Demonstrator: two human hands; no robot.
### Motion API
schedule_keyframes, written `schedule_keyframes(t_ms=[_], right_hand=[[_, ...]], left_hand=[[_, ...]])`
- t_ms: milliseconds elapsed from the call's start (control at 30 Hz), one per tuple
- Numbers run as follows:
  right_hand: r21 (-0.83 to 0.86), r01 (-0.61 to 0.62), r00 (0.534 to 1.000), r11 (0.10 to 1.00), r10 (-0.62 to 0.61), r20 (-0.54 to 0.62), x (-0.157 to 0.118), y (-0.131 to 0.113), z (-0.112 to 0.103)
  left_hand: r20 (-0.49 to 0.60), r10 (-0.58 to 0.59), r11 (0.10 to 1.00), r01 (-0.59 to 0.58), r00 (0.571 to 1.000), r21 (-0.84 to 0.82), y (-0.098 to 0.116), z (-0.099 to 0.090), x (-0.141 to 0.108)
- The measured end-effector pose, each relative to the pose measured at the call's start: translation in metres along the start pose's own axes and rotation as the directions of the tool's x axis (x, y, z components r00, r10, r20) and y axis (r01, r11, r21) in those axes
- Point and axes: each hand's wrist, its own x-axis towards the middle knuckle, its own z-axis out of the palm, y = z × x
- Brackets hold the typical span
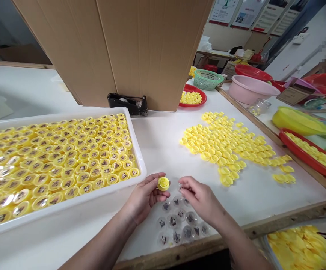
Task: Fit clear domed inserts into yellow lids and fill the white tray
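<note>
My left hand (144, 198) is closed around a small round yellow cup (163, 183) between thumb and fingers; little yellow pieces show inside it. Just to the right, my right hand (202, 198) pinches a clear plastic lid (180, 186), mostly covered by the fingertips. The cup and lid are apart. Below the hands, several clear round lids (173, 222) with small dark animal pictures lie on the white table. At the left stands a white tray (137, 153) packed with yellow cups (95, 171) under picture lids. Many loose yellow pieces (216, 142) spread across the table at the right.
A large cardboard sheet (151, 48) stands upright behind, with a black tape dispenser (127, 104) at its foot. Red plates (309, 153), a green basket (208, 79) and a pink basin (251, 89) sit at the right. A wooden edge (289, 214) borders the table; yellow pieces (301, 245) fill a container below.
</note>
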Motion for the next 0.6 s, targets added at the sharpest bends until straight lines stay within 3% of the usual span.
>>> schedule_keyframes(t_ms=[100,167,233,333,400,500,600], right_hand=[[0.471,-0.128,0.991,0.873,0.131,0.028,0.004,-0.012,-0.004],[0.594,-0.151,0.988,0.790,0.122,0.090,0.010,-0.018,-0.001],[0.623,-0.168,0.985,0.764,0.109,0.133,0.016,-0.020,0.005],[0.571,-0.177,0.983,0.802,0.113,0.145,0.021,-0.017,0.013],[0.490,-0.113,0.993,0.864,0.086,0.077,0.021,-0.015,0.015],[0.281,0.153,0.986,0.948,-0.128,-0.105,0.017,-0.017,0.013],[0.068,0.370,0.928,0.926,-0.365,-0.076,0.013,-0.024,0.004]], left_hand=[[0.009,0.017,0.999,-0.017,1.000,0.049,-0.002,-0.002,0.001],[0.027,0.039,0.996,-0.041,0.999,0.075,-0.003,-0.002,0.001],[0.056,0.061,0.994,-0.066,0.997,0.090,-0.004,-0.001,-0.001],[0.090,0.076,0.990,-0.087,0.993,0.114,-0.003,0.000,-0.003],[0.100,0.079,0.987,-0.092,0.992,0.133,-0.002,0.001,-0.004],[0.121,0.086,0.982,-0.104,0.989,0.157,-0.003,0.001,-0.003],[0.115,0.105,0.978,-0.123,0.988,0.168,-0.005,0.000,-0.001]])
